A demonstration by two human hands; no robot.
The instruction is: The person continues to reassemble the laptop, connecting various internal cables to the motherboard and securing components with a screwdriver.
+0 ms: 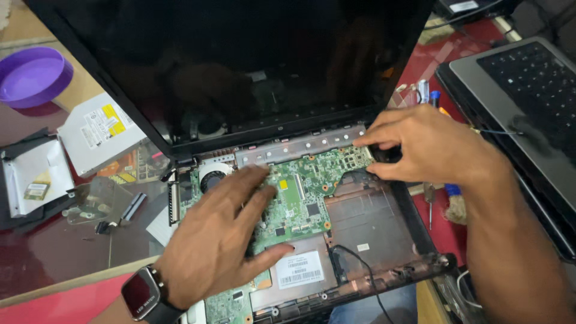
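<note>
An opened laptop lies in front of me, its dark screen (240, 54) tilted up and the base shell (372, 222) stripped of its cover. A green motherboard (306, 180) sits inside, with a round fan (211, 176) at its upper left. My left hand (219, 237), with a dark watch on the wrist, lies flat on the left half of the board, fingers spread. My right hand (429, 147) pinches the board's upper right corner with thumb and fingertips, near the hinge. A grey metal plate with a white label (298, 269) sits below the board.
A second laptop (528, 102) stands at the right edge. A silver optical drive (99, 132), a drive caddy (33, 174) and a clear plastic bracket (99, 201) lie at the left. A purple bowl (33, 75) is at far left. Screwdrivers (429, 96) rest on the red mat.
</note>
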